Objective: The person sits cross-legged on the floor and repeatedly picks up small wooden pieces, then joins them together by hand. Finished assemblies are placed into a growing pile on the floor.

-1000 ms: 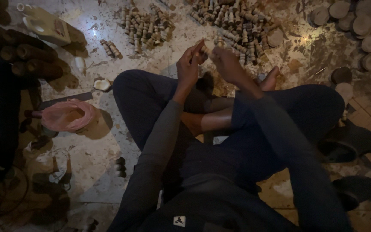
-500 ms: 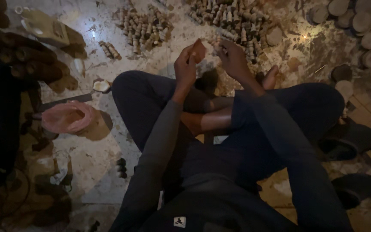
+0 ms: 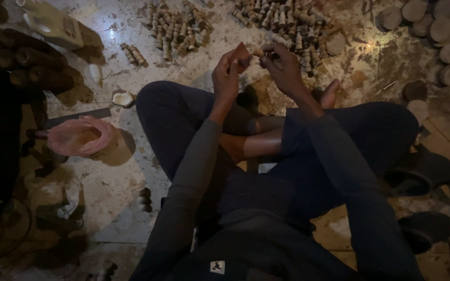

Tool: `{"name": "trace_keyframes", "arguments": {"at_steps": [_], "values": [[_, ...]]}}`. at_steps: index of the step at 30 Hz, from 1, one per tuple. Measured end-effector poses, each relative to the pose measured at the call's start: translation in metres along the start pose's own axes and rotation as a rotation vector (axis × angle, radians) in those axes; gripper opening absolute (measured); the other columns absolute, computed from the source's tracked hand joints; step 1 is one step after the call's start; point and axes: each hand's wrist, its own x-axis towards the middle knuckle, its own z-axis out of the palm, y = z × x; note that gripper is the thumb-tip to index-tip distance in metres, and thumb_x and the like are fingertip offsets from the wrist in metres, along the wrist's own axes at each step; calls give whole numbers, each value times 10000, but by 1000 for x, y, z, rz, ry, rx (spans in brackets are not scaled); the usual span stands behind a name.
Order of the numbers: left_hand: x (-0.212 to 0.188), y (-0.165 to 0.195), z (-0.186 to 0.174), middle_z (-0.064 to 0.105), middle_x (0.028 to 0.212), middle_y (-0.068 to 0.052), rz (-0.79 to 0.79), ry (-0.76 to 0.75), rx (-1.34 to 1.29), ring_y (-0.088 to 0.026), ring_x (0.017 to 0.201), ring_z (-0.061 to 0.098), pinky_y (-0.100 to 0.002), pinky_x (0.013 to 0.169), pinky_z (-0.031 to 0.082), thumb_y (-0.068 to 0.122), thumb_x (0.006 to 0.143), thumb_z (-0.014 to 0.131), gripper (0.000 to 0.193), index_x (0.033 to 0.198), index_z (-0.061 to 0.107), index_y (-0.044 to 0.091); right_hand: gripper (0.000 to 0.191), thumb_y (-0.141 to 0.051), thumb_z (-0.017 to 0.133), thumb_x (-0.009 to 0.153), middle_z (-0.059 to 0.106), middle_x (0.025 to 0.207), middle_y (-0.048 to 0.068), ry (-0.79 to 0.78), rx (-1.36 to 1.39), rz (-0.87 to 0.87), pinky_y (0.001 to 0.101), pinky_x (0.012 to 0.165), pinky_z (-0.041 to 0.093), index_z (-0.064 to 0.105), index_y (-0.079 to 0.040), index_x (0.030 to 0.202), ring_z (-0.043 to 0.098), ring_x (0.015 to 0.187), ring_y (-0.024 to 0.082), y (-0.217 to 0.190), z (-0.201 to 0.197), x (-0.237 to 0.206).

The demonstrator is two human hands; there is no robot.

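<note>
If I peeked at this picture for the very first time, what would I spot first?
You'd spot the two hands raised in the middle: the left hand pinches a small reddish scrap against a little wooden peg held by the right hand. Beyond them, heaps of wooden pegs cover the floor, and a pink bowl sits at the left.

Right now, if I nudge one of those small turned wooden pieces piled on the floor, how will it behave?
The wooden pieces look rounded and spool-like, so one would probably roll. They seem small, rigid and light. Being heaped loosely, neighbours may shift too.
</note>
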Motion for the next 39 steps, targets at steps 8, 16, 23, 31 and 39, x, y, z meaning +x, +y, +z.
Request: {"name": "trace_keyframes", "arguments": {"at_steps": [8, 16, 23, 31, 39], "values": [[-4, 13, -3, 779, 1270, -133, -87, -49, 18, -261, 1002, 775, -434, 840, 635, 185, 1163, 490, 347, 1453, 663, 107, 190, -175, 627, 1175, 699, 1093, 111, -29, -135, 12, 366, 838, 609, 692, -12, 1249, 731, 965, 202, -16, 3, -2], [-4, 9, -2, 742, 1378, -126, 110, -58, 42, -258, 1156, 761, -436, 923, 657, 160, 1193, 482, 323, 1450, 666, 96, 160, -141, 690, 1127, 684, 1099, 141, 78, -368, -133, 376, 775, 592, 714, 6, 1185, 706, 944, 251, -18, 4, -3], [-4, 15, -4, 744, 1349, -151, 82, -67, 74, -319, 1180, 743, -480, 996, 632, 173, 1188, 476, 336, 1462, 657, 100, 152, -152, 748, 1105, 630, 1027, 147, 94, -403, -119, 413, 748, 523, 729, -3, 1128, 650, 863, 282, -20, 4, -2], [0, 7, 0, 766, 1254, -147, 153, -32, 90, -261, 1110, 745, -427, 909, 626, 156, 1176, 519, 294, 1396, 694, 66, 134, -103, 780, 1082, 621, 1040, 152, 110, -429, -217, 432, 789, 523, 695, 1, 1079, 654, 924, 309, -12, 3, -1], [-3, 18, -2, 775, 979, -61, 33, -42, -39, -119, 746, 659, -351, 700, 546, 188, 1158, 525, 312, 1392, 703, 84, 80, -33, 761, 1062, 609, 998, 127, 157, -379, -137, 403, 742, 521, 686, -13, 1042, 630, 835, 247, -13, 2, 0]]}}
